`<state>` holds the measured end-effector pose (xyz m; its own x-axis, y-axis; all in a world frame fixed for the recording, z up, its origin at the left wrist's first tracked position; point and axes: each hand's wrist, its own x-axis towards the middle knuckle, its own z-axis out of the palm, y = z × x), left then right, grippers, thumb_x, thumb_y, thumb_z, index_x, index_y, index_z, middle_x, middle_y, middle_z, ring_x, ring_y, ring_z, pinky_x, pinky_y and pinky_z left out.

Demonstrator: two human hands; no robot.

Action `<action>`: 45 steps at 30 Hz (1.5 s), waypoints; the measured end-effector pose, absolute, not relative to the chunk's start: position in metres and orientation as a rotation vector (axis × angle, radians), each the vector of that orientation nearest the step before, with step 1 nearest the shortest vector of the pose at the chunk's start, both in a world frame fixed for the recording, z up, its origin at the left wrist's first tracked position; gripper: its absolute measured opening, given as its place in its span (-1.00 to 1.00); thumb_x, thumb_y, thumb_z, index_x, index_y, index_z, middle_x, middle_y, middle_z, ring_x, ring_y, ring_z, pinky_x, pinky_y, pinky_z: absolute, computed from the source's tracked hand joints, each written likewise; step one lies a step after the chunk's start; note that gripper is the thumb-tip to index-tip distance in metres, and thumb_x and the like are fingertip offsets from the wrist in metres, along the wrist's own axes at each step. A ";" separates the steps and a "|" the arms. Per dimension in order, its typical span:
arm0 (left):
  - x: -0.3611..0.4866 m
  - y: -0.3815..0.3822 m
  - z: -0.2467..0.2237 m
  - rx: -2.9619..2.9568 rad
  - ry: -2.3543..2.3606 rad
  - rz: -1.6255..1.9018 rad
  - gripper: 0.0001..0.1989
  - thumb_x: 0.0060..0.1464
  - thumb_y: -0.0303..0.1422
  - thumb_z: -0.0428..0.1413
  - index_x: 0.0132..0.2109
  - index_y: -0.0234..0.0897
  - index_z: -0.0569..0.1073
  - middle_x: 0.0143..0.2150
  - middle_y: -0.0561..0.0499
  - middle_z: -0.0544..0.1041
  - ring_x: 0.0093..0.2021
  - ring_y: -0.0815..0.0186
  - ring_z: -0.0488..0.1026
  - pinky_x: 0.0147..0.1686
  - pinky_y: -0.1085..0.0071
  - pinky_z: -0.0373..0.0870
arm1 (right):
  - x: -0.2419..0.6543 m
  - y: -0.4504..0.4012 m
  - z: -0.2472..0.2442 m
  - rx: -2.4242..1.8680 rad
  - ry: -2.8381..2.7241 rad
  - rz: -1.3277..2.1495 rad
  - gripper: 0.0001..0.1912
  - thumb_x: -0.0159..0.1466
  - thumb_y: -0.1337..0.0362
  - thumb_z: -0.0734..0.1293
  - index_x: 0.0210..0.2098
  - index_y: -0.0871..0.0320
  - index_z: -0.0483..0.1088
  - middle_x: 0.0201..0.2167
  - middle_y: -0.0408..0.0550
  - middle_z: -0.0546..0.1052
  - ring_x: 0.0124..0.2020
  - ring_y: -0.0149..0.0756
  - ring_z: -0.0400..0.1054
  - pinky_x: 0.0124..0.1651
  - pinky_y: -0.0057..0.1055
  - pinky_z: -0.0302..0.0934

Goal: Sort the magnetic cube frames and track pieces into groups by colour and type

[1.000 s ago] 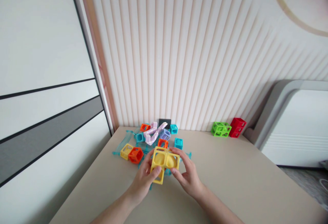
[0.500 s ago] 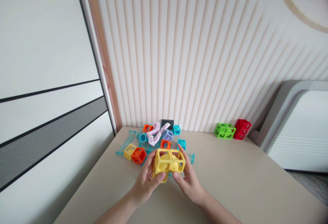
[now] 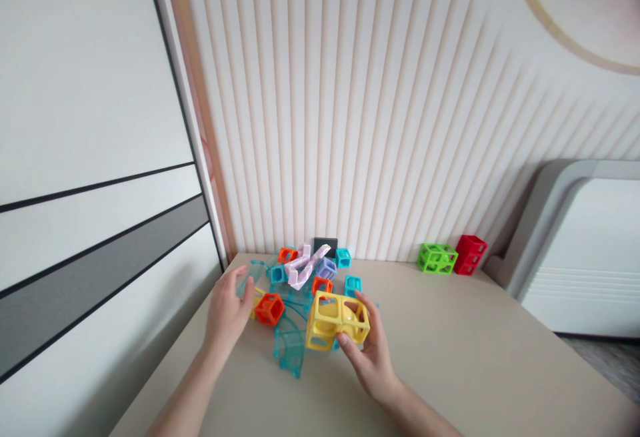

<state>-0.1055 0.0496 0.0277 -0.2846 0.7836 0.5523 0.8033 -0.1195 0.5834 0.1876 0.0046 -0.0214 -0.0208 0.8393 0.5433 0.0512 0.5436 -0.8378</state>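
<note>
My right hand [image 3: 373, 353] is closed on the right end of a yellow double-cube block [image 3: 340, 320], an open frame with rounded yellow shapes inside, held above the table. Fingers and thumb apart, my left hand [image 3: 231, 303] hovers at the left of the pile, beside a yellow cube [image 3: 259, 301] that it partly hides. Right of that cube lies an orange cube frame [image 3: 270, 309]. A clear teal curved track piece [image 3: 289, 347] lies between my hands.
Behind are a pale lilac angular piece [image 3: 305, 267], a purple cube [image 3: 327, 268], several teal and orange cubes, and a black object [image 3: 325, 246] by the ribbed wall. A green block [image 3: 437, 258] and a red block [image 3: 470, 254] stand at the table's back right.
My left hand has let go of the yellow block and moved left to the yellow cube. My right hand alone keeps the block, slightly further right. The teal curved track piece is now uncovered.
</note>
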 end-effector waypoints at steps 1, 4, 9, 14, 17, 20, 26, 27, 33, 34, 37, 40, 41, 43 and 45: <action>-0.111 0.053 0.024 -1.855 -2.138 -1.202 -0.56 0.22 -0.18 -0.06 0.09 -0.39 0.42 0.06 -0.33 0.56 0.11 -0.07 0.48 0.16 0.08 0.34 | 0.188 0.004 -0.021 -0.812 -1.476 0.750 -0.33 0.32 0.05 0.40 0.31 -0.08 0.07 0.03 0.08 0.48 0.03 -0.08 0.46 0.06 -0.14 0.42; -0.114 0.056 0.016 -1.867 -2.295 -0.733 -0.50 0.25 -0.17 -0.10 0.13 -0.47 0.40 0.01 -0.36 0.59 0.06 -0.11 0.51 0.06 0.08 0.39 | 0.189 0.004 -0.020 -0.813 -1.500 0.738 -0.34 0.32 0.06 0.40 0.31 -0.08 0.08 0.01 0.06 0.48 0.02 -0.09 0.46 0.06 -0.15 0.42; -0.103 0.050 0.016 -1.969 -2.398 -0.443 -0.50 0.28 -0.09 -0.13 0.03 -0.37 0.48 -0.07 -0.30 0.62 -0.01 -0.10 0.56 -0.06 0.10 0.41 | 0.188 0.004 -0.022 -0.802 -1.511 0.764 -0.32 0.32 0.08 0.40 0.33 -0.08 0.06 0.02 0.06 0.47 0.01 -0.09 0.45 0.03 -0.16 0.43; -0.099 0.052 0.015 -1.989 -2.430 -0.439 -0.54 0.24 -0.05 -0.06 -0.01 -0.31 0.50 -0.05 -0.28 0.62 0.00 -0.07 0.53 -0.06 0.14 0.39 | 0.188 0.005 -0.026 -0.815 -1.541 0.795 -0.31 0.32 0.09 0.40 0.33 -0.09 0.05 0.03 0.06 0.47 0.02 -0.08 0.44 0.04 -0.14 0.41; -0.100 0.056 0.009 -2.013 -2.443 -0.520 -0.54 0.20 -0.05 -0.01 -0.01 -0.31 0.51 -0.06 -0.27 0.63 0.04 -0.07 0.52 -0.02 0.16 0.38 | 0.189 0.005 -0.026 -0.813 -1.558 0.794 -0.30 0.32 0.10 0.40 0.34 -0.08 0.05 0.01 0.06 0.47 0.00 -0.08 0.45 0.02 -0.17 0.41; -0.101 0.060 0.000 -2.025 -2.438 -0.641 -0.52 0.16 -0.08 0.04 0.04 -0.35 0.50 -0.01 -0.27 0.62 0.09 -0.05 0.50 0.06 0.19 0.35 | 0.189 0.005 -0.027 -0.809 -1.566 0.787 -0.30 0.31 0.10 0.41 0.34 -0.06 0.05 0.00 0.06 0.48 0.00 -0.08 0.46 0.00 -0.19 0.41; -0.100 0.066 -0.011 -2.043 -2.425 -0.728 -0.48 0.11 -0.11 0.10 0.11 -0.38 0.47 0.07 -0.27 0.59 0.12 -0.02 0.49 0.11 0.21 0.34 | 0.188 0.005 -0.024 -0.804 -1.587 0.769 -0.31 0.32 0.09 0.40 0.34 -0.06 0.06 -0.01 0.07 0.48 -0.01 -0.07 0.46 -0.03 -0.22 0.41; -0.100 0.067 -0.012 -2.048 -2.421 -0.742 -0.48 0.11 -0.11 0.10 0.11 -0.37 0.47 0.07 -0.26 0.59 0.12 -0.02 0.49 0.12 0.22 0.34 | 0.188 0.005 -0.023 -0.808 -1.591 0.763 -0.31 0.32 0.08 0.40 0.34 -0.06 0.06 -0.01 0.07 0.48 -0.01 -0.07 0.46 -0.04 -0.22 0.42; -0.100 0.069 -0.014 -2.069 -2.367 -0.840 -0.45 0.07 -0.11 0.12 0.12 -0.36 0.46 0.04 -0.24 0.60 0.10 -0.01 0.49 0.13 0.20 0.34 | 0.188 0.005 -0.022 -0.807 -1.606 0.757 -0.31 0.32 0.07 0.40 0.34 -0.11 0.05 -0.02 0.05 0.49 -0.04 -0.08 0.47 -0.07 -0.23 0.42; -0.100 0.069 -0.015 -2.071 -2.357 -0.854 -0.45 0.07 -0.11 0.13 0.12 -0.37 0.45 0.04 -0.24 0.59 0.11 -0.01 0.48 0.13 0.20 0.34 | 0.189 0.005 -0.021 -0.804 -1.608 0.755 -0.31 0.32 0.08 0.39 0.34 -0.10 0.05 -0.02 0.05 0.49 -0.04 -0.09 0.47 -0.07 -0.23 0.42; -0.102 0.069 -0.018 -2.072 -2.296 -0.917 -0.42 0.03 -0.10 0.15 0.13 -0.36 0.45 0.00 -0.23 0.58 0.10 -0.03 0.46 0.13 0.17 0.34 | 0.188 0.005 -0.020 -0.792 -1.618 0.740 -0.32 0.33 0.08 0.39 0.34 -0.07 0.06 -0.04 0.06 0.49 -0.06 -0.10 0.48 -0.08 -0.25 0.42; -0.104 0.068 -0.020 -2.073 -2.217 -1.010 -0.38 -0.01 -0.08 0.18 0.13 -0.38 0.46 -0.07 -0.22 0.57 0.06 -0.06 0.46 0.10 0.13 0.37 | 0.188 0.004 -0.017 -0.780 -1.629 0.727 -0.34 0.33 0.09 0.39 0.33 -0.08 0.07 -0.06 0.04 0.50 -0.09 -0.12 0.48 -0.08 -0.26 0.42; -0.104 0.068 -0.019 -2.078 -2.199 -1.032 -0.36 -0.02 -0.08 0.19 0.14 -0.39 0.46 -0.09 -0.22 0.56 0.05 -0.07 0.46 0.08 0.13 0.38 | 0.188 0.004 -0.016 -0.775 -1.632 0.726 -0.34 0.33 0.09 0.39 0.33 -0.08 0.07 -0.07 0.03 0.50 -0.09 -0.12 0.49 -0.08 -0.26 0.42; -0.104 0.068 -0.018 -2.090 -2.173 -1.060 -0.34 -0.03 -0.09 0.21 0.15 -0.41 0.45 -0.12 -0.21 0.54 0.01 -0.06 0.46 0.06 0.12 0.39 | 0.188 0.003 -0.016 -0.769 -1.632 0.729 -0.34 0.33 0.09 0.39 0.33 -0.08 0.07 -0.06 0.03 0.50 -0.10 -0.13 0.49 -0.08 -0.26 0.43; -0.103 0.067 -0.016 -2.080 -2.146 -1.081 -0.34 -0.04 -0.12 0.21 0.16 -0.42 0.44 -0.15 -0.20 0.52 -0.03 -0.06 0.46 0.03 0.12 0.41 | 0.188 0.003 -0.015 -0.767 -1.629 0.733 -0.34 0.33 0.08 0.39 0.33 -0.07 0.07 -0.05 0.04 0.50 -0.09 -0.13 0.49 -0.08 -0.26 0.43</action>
